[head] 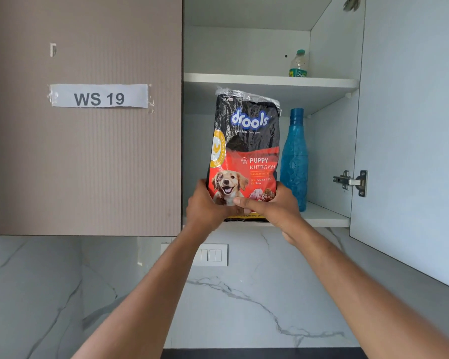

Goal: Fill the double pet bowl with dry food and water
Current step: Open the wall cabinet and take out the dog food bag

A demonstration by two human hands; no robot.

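Dry food bag: glossy crinkled plastic pouch, black at the top, red lower down, with a silvery crumpled top edge. Print shows "drools" in blue and white, "PUPPY NUTRITION", a yellow round badge on its left edge, and a photo of a puppy. It stands upright at the front of the lower shelf of an open wall cabinet, its bottom edge at the shelf's front lip.

Left hand: arm raised, palm against the bag's lower left corner, fingers wrapped behind and out of sight, gripping the bag.

Right hand: arm raised from the lower right, thumb laid across the bag's front below the puppy photo, fingers curled behind the lower right side. Both hands clasp the bag's base.

Blue bottle: translucent faceted plastic, narrow neck, upright on the same shelf just to the right of the bag, partly behind the right hand.

Small clear bottle: teal cap, green label, upright on the upper shelf.

Closed cabinet door: finely ribbed taupe surface, taped paper label reading "WS 19".

Open door: smooth pale inside face, metal hinge.

Wall below: white marble-look with grey veins, white switch plate.
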